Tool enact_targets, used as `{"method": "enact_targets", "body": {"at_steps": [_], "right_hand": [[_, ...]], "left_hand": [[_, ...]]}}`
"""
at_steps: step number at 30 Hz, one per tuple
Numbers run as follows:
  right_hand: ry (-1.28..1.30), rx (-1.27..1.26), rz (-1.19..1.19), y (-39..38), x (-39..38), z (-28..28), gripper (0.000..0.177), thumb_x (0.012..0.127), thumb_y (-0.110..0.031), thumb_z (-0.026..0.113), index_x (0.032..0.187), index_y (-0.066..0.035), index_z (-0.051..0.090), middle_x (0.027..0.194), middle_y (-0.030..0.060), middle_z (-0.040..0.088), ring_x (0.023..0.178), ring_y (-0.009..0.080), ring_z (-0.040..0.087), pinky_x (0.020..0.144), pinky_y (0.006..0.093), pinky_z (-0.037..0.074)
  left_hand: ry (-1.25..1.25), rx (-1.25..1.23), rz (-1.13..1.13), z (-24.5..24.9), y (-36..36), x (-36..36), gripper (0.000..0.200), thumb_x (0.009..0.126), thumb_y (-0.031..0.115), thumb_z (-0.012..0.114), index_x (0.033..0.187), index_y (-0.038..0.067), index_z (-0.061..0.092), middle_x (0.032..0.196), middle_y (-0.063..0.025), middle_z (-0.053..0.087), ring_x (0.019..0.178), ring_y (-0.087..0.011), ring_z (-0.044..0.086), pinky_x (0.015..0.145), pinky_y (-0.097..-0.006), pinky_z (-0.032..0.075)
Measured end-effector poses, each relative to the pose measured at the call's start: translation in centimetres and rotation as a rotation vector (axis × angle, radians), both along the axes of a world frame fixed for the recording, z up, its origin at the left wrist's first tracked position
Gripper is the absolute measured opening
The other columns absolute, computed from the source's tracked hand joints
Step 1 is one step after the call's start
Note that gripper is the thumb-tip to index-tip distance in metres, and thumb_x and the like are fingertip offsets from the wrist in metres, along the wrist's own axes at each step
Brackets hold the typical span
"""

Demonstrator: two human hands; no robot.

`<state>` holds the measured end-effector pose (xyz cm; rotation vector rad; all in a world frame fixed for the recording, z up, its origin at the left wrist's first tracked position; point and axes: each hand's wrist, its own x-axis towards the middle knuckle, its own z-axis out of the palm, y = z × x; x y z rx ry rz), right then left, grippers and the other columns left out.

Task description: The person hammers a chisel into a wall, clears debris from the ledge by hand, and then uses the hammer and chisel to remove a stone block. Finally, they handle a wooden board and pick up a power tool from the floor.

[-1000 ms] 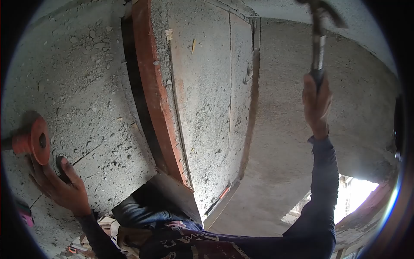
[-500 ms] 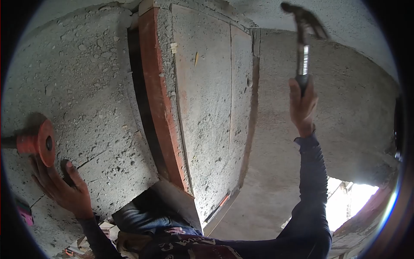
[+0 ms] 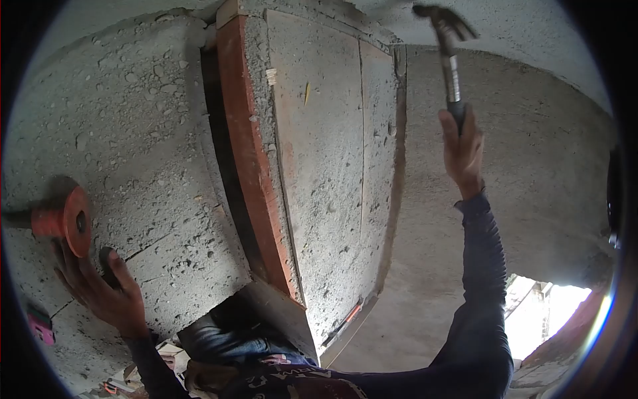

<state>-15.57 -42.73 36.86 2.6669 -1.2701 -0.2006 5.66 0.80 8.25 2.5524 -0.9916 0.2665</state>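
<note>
Right arm point(image 3: 484, 279): Dark-sleeved and bent at the elbow, it rises with the forearm nearly vertical, as I watch from my remote station.
Right hand point(image 3: 463, 149): I see the fingers wrapped around the dark grip of a claw hammer point(image 3: 452, 76), the thumb lying along it.
Hammer: Leaning slightly left, it shows its head above the top edge of the right concrete wall point(image 3: 425, 166), claw pointing right.
Left arm point(image 3: 154, 369): It reaches up and left across the lower edge of the left concrete face point(image 3: 139, 133).
Left hand point(image 3: 106, 292): The fingers extend upward, thumb well parted from them; fingertips meet the lower rim of a red-flanged tool point(image 3: 78, 221), but I cannot tell whether they grip it.
Red-flanged tool: It sits by the left edge of the left concrete face, dark shaft pointing outward.
Shirt lettering point(image 3: 319, 376): I make out pale capitals, broken by folds; the full wording is unreadable.
Hammer shank: A silvery band shows, too small for me to read any marking.
</note>
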Motion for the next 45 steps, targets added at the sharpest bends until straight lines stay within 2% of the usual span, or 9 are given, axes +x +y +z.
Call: {"method": "enact_targets", "body": {"at_steps": [4,9,13,16,19,24,33,36,45], "right_hand": [[-0.343,-0.041,0.589,-3.8,-1.2,-2.7,0.037,0.098,-0.034,0.055,0.102,0.002,0.049,0.07,0.0163,0.06,0.059,0.0263,0.062,0.055,0.0443,0.05],[0.324,-0.063,-0.188,-9.9,-11.1,-5.1,0.038,0.098,-0.033,0.054,0.103,0.004,0.048,0.08,0.0269,0.064,0.069,0.0485,0.064,0.058,0.0495,0.05],[0.069,0.002,-0.191,-3.2,-5.0,-1.6,0.037,0.098,-0.033,0.054,0.103,0.003,0.049,0.078,0.0248,0.065,0.069,0.0459,0.065,0.059,0.0492,0.051],[-0.126,-0.019,0.028,-2.8,-1.5,-0.7,0.035,0.097,-0.032,0.054,0.106,0.001,0.048,0.077,0.0238,0.065,0.07,0.0456,0.065,0.059,0.0495,0.051],[-0.209,-0.218,0.777,-6.6,-3.2,-3.2,0.034,0.098,-0.031,0.054,0.109,0.0,0.046,0.074,0.0218,0.064,0.065,0.0443,0.064,0.059,0.0491,0.051],[0.326,-0.164,-0.167,-10.4,-8.6,-5.0,0.035,0.098,-0.031,0.053,0.11,0.0,0.045,0.068,0.0219,0.06,0.067,0.0455,0.065,0.057,0.0497,0.049],[-0.041,-0.168,0.354,-9.4,-6.1,-4.2,0.04,0.096,-0.037,0.055,0.109,0.0,0.046,0.072,0.0258,0.061,0.077,0.0497,0.065,0.062,0.0534,0.049],[0.257,-0.191,-0.093,-14.4,-9.9,-6.2,0.041,0.095,-0.036,0.056,0.111,0.0,0.045,0.07,0.0259,0.061,0.077,0.0499,0.064,0.06,0.055,0.049],[0.108,-0.106,-0.041,-9.8,-7.3,-5.9,0.051,0.097,-0.043,0.048,0.12,0.003,0.049,0.082,0.0293,0.065,0.077,0.0483,0.066,0.065,0.0532,0.053]], "left_hand": [[0.013,0.048,0.025,-0.2,0.1,-0.1,0.052,0.099,0.039,0.049,0.136,0.004,0.046,0.144,-0.0184,0.044,0.135,-0.0355,0.042,0.112,-0.056,0.03],[-0.005,-0.016,-0.018,1.1,-0.2,0.4,0.051,0.099,0.037,0.051,0.137,0.004,0.045,0.145,-0.0182,0.042,0.135,-0.0366,0.041,0.112,-0.0562,0.03],[0.002,-0.024,-0.028,1.2,-0.3,0.1,0.05,0.099,0.036,0.05,0.137,0.004,0.044,0.145,-0.0187,0.041,0.135,-0.0368,0.041,0.112,-0.057,0.03],[0.007,0.001,-0.01,1.0,-0.4,0.0,0.05,0.1,0.036,0.049,0.137,0.004,0.044,0.146,-0.019,0.041,0.136,-0.0369,0.041,0.112,-0.0574,0.03],[0.028,0.021,0.003,1.2,-0.6,-0.1,0.05,0.1,0.037,0.049,0.137,0.004,0.044,0.146,-0.0188,0.041,0.136,-0.0375,0.04,0.111,-0.0577,0.03],[0.057,0.009,-0.018,1.6,-0.2,0.3,0.049,0.1,0.035,0.046,0.139,0.005,0.04,0.145,-0.0184,0.042,0.136,-0.0386,0.04,0.111,-0.0598,0.029],[0.055,0.012,0.02,1.7,-0.7,0.1,0.05,0.1,0.034,0.048,0.139,0.005,0.041,0.145,-0.0178,0.041,0.137,-0.0375,0.039,0.112,-0.0583,0.029],[0.065,-0.018,0.003,1.7,-0.5,0.0,0.05,0.1,0.033,0.046,0.139,0.002,0.039,0.146,-0.0181,0.041,0.138,-0.0392,0.037,0.112,-0.0599,0.026],[0.062,-0.06,0.009,2.0,-0.5,0.1,0.051,0.099,0.034,0.046,0.139,0.003,0.038,0.146,-0.017,0.042,0.139,-0.0376,0.036,0.114,-0.0586,0.023]]}}
